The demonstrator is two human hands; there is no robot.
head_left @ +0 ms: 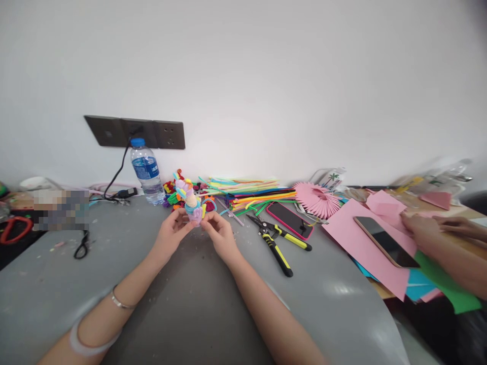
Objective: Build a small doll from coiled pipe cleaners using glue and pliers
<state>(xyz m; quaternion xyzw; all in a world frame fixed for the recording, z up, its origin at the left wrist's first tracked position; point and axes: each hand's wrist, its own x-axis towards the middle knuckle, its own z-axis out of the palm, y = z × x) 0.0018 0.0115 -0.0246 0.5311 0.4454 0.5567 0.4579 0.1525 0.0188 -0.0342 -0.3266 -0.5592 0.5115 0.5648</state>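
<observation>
Surface point(198, 314): grey, curved at its near edge, carrying everything below
Pink paper point(353, 238): a big sheet at the right over blue and green sheets, with a dark phone point(384, 241) lying on it; another person's hand point(420, 228) rests at its far edge
Stem pile point(258, 195): a loose bundle of fuzzy craft stems in many colours along the wall, just behind the work
Water bottle point(146, 175): upright, blue cap on, left of the pile
Pliers point(276, 243): yellow and black handles, lying flat right of the hands, untouched
Left hand point(172, 235): fingertips pinched closed on the figure's lower left side
Right hand point(220, 234): fingertips pinched closed on its lower right side
Figure point(191, 202): held upright between both hands, just above the surface, in front of the pile
Look: a small stack of wound stems, lilac at the base, a blue band, a cream middle, lilac and yellow curls on top
Progress: judged well along, since body and top are formed; fine details cannot be made out, and plenty of stems lie unused
</observation>
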